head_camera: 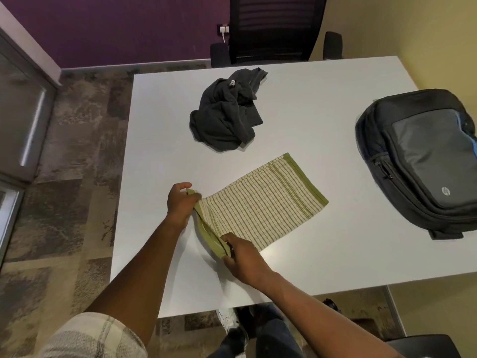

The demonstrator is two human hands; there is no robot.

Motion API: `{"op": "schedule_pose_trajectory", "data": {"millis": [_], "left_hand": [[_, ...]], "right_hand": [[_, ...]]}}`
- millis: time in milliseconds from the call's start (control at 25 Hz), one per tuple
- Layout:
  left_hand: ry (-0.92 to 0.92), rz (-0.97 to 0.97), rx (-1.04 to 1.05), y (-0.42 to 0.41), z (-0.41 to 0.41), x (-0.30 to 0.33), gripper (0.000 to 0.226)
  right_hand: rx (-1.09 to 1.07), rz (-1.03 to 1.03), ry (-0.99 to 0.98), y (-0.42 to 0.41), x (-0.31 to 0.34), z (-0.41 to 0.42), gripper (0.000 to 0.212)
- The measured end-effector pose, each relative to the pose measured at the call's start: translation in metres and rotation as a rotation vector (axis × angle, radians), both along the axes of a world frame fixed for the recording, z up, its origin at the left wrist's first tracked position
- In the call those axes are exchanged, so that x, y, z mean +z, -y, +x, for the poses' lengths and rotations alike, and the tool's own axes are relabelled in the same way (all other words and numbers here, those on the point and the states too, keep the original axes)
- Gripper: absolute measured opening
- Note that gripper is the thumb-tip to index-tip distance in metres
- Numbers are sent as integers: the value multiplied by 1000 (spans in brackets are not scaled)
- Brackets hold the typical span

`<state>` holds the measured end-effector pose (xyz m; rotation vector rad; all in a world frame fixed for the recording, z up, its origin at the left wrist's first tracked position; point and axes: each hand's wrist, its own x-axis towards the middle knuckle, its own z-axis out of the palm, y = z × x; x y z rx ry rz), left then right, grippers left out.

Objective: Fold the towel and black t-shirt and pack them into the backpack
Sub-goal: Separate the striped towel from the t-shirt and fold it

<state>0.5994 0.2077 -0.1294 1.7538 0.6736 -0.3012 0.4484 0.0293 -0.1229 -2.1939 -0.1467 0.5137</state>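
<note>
- Both hands pinch the near-left end of the towel, one at each corner of its green hem.
- Left hand sits farther up the tabletop, fingers curled, thumb and fingertips closed on the upper corner of the hem.
- Right hand sits nearer the person, fingers bent round the lower corner of the same hem, the cloth gathered slightly between the two hands.
- From the hands the towel runs away to the right, cream with thin green stripes and a broad green border at its far end; it looks doubled over and lies mostly flat, with only the held edge raised.
- Beyond the towel, near the middle of the tabletop, the black t-shirt lies in a crumpled heap, apart from the towel, a small pale label showing near its top.
- Well to the right, the backpack lies flat by the tabletop's right edge, dark with a grey front panel and a small round logo; whether its main zip is open I cannot tell.
- White and plain, the tabletop stands over a mottled brown and grey carpet.
- Purple wall at the back left carries a wall socket with a white plug; a black mesh office chair stands at the far side, and a yellow wall fills the right.
</note>
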Motion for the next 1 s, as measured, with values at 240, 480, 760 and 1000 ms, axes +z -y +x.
{"op": "schedule_pose_trajectory", "data": {"millis": [240, 480, 760, 1000], "left_hand": [[53, -41, 23, 68, 43, 24, 43], [63, -68, -53, 145, 78, 30, 42], [65, 31, -168, 227, 106, 8, 41], [77, 77, -242, 274, 119, -6, 38]], "right_hand": [[-297, 212, -101, 52, 31, 24, 31], [-556, 483, -204, 114, 45, 46, 24], [-704, 498, -247, 178, 35, 67, 24], [-746, 465, -249, 219, 19, 76, 21]]}}
